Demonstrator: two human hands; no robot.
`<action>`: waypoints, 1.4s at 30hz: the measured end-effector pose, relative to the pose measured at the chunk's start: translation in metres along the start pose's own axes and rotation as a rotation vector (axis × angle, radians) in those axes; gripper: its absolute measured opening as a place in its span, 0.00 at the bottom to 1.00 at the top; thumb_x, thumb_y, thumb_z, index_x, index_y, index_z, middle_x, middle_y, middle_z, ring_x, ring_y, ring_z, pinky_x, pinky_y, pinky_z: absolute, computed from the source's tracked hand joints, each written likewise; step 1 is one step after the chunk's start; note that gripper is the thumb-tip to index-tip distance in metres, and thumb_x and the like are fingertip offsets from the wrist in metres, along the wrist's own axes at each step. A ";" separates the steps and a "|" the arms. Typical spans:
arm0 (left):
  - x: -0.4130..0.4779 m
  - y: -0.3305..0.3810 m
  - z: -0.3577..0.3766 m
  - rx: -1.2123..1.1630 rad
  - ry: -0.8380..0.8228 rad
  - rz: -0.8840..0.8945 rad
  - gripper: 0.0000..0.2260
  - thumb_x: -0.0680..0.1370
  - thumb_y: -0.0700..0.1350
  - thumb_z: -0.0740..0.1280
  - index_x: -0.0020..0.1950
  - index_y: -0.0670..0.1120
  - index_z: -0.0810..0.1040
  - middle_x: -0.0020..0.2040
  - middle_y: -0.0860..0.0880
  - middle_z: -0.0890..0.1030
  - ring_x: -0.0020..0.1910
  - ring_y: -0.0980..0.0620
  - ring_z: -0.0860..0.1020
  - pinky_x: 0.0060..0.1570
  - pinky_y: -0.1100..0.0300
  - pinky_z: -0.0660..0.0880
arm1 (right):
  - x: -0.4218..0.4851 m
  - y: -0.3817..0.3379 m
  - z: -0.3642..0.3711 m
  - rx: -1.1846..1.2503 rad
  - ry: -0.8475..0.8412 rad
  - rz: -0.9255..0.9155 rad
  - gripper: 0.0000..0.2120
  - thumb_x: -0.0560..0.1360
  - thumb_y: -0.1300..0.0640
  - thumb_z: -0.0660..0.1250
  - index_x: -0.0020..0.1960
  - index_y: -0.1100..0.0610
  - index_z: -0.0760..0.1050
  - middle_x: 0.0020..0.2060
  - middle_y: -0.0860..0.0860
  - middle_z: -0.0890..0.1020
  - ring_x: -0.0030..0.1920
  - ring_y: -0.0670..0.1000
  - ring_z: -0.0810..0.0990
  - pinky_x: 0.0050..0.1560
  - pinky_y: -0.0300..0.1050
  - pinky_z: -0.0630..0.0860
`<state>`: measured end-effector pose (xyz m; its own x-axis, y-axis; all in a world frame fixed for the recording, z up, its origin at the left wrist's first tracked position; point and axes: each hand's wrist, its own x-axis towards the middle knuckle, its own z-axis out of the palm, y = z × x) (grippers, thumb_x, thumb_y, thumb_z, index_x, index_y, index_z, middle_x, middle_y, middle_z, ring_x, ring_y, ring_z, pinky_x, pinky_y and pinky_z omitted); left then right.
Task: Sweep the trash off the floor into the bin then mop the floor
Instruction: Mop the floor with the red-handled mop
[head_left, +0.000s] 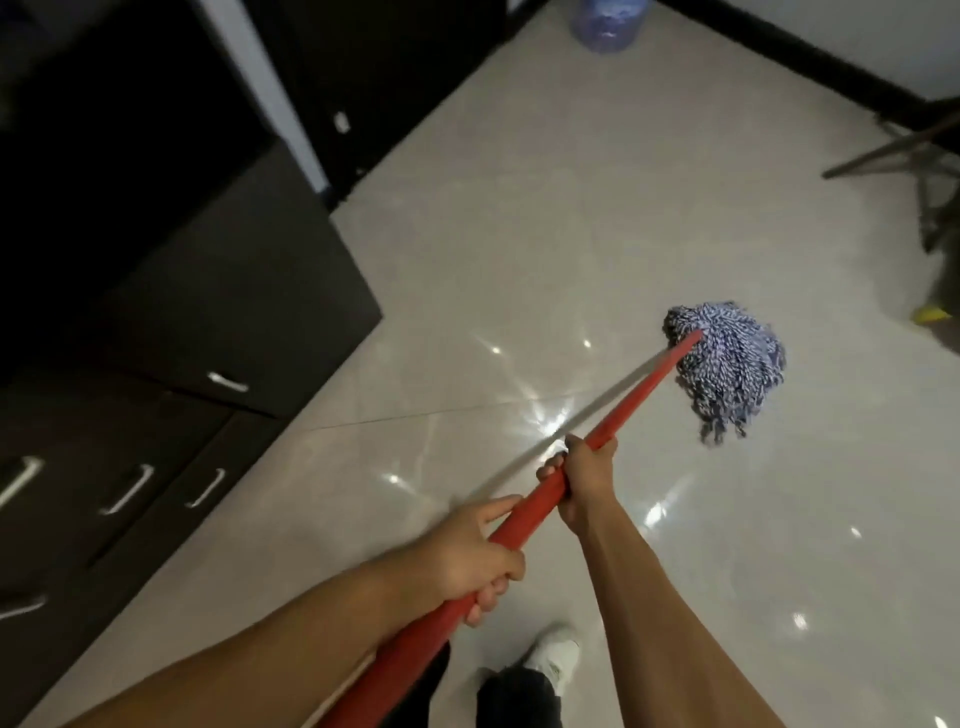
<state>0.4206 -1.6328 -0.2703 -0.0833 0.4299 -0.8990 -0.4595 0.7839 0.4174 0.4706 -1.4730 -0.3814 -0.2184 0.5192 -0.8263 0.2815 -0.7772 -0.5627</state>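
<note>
R hand (582, 483): fingers curled tight round the red stick (639, 395); it holds further down, twd the mop end
L hand (475, 558): also wrapped round the stick; nearer the body, a bit apart from the R hand
Stick: long, round, hard, smooth; prob light & won't bend; 2 hands spread apart is a good hold for push & steer
Mop head (727, 364): blue & white strings, soft & floppy; lies on the floor (519, 234), well ahead of the hands, off to the right; can't tell if wet; heavier if it is
Floor: big pale tiles, v. shiny, lights bounce off; looks slippy; no trash in sight
Around: dark cupboards (208, 291) w/ silver handles at left; blue bottle (608, 23) far off; white shoe (556, 657) below
</note>
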 end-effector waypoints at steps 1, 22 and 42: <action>-0.006 -0.008 -0.008 -0.058 0.037 -0.006 0.37 0.78 0.35 0.67 0.78 0.66 0.61 0.31 0.47 0.74 0.23 0.54 0.68 0.26 0.61 0.68 | -0.003 0.002 0.019 -0.057 -0.046 0.002 0.19 0.81 0.66 0.56 0.67 0.48 0.61 0.31 0.54 0.68 0.25 0.48 0.69 0.26 0.42 0.73; -0.056 -0.058 -0.014 -0.523 0.183 0.041 0.40 0.82 0.36 0.59 0.75 0.78 0.47 0.32 0.45 0.73 0.28 0.51 0.74 0.32 0.54 0.76 | -0.051 0.058 0.150 -0.576 -0.448 0.056 0.33 0.80 0.67 0.59 0.80 0.45 0.59 0.33 0.55 0.74 0.25 0.49 0.72 0.27 0.43 0.73; 0.005 -0.011 0.147 0.110 -0.242 -0.088 0.43 0.78 0.35 0.62 0.74 0.78 0.50 0.33 0.46 0.72 0.29 0.52 0.72 0.34 0.55 0.78 | -0.007 0.007 -0.131 0.055 0.028 -0.013 0.24 0.78 0.67 0.56 0.69 0.46 0.69 0.32 0.54 0.69 0.24 0.48 0.67 0.24 0.40 0.71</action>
<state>0.5554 -1.5736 -0.2600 0.1721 0.4422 -0.8802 -0.3554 0.8613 0.3632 0.5961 -1.4354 -0.3821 -0.1954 0.5386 -0.8196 0.2272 -0.7881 -0.5721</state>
